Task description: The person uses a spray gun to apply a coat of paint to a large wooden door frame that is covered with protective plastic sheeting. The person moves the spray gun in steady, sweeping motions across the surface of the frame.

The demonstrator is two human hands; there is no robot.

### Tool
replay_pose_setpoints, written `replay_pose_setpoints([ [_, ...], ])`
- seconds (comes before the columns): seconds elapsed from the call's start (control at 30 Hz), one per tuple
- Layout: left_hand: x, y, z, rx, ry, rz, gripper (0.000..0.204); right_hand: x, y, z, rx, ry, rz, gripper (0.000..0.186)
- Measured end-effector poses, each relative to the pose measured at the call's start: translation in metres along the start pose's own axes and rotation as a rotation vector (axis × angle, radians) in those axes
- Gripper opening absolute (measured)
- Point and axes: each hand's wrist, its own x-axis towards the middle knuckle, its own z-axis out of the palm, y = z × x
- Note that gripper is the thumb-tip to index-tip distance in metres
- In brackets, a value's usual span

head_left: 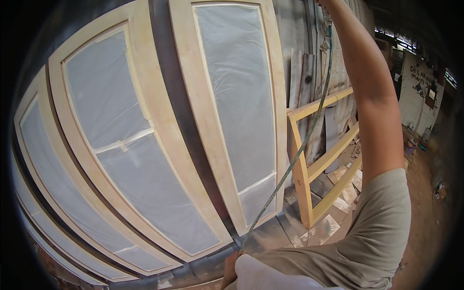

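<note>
Several pale wooden doors (159,159) stand upright at left and centre, their inset panels covered with translucent sheeting (239,111) and light tape. My right arm reaches up past them; my right hand (323,4) is cut by the top edge beside a metal fitting (328,19), its fingers too little seen to tell what they hold. From that fitting a green hose (302,150) runs diagonally down in front of the doors to my left hand (231,265), closed around it low by my body and partly hidden by my clothing.
An unfinished yellowish wooden frame (304,188) leans against weathered corrugated sheeting and boards (304,77) right of the doors, above scattered flat pieces (331,224). Brown ground (420,193) extends at far right toward a pale lettered wall (415,106) with small items at its foot.
</note>
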Motion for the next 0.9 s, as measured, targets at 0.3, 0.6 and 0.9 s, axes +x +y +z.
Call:
replay_pose_setpoints([
  [0.3, 0.015, -0.031, 0.047, 0.156, -0.012, 0.020, 0.043, -0.020, 0.024, 0.009, 0.156, -0.123, -0.056, 0.049],
  [0.6, -0.006, 0.023, 0.024, -0.011, -0.060, -0.156, 0.033, -0.100, -0.020, 0.007, 0.500, -0.387, -0.095, 0.047],
  [0.9, -0.016, 0.068, 0.034, 0.034, 0.180, -0.160, 0.043, -0.082, 0.044, 0.008, 0.287, -0.235, 0.074, 0.054],
])
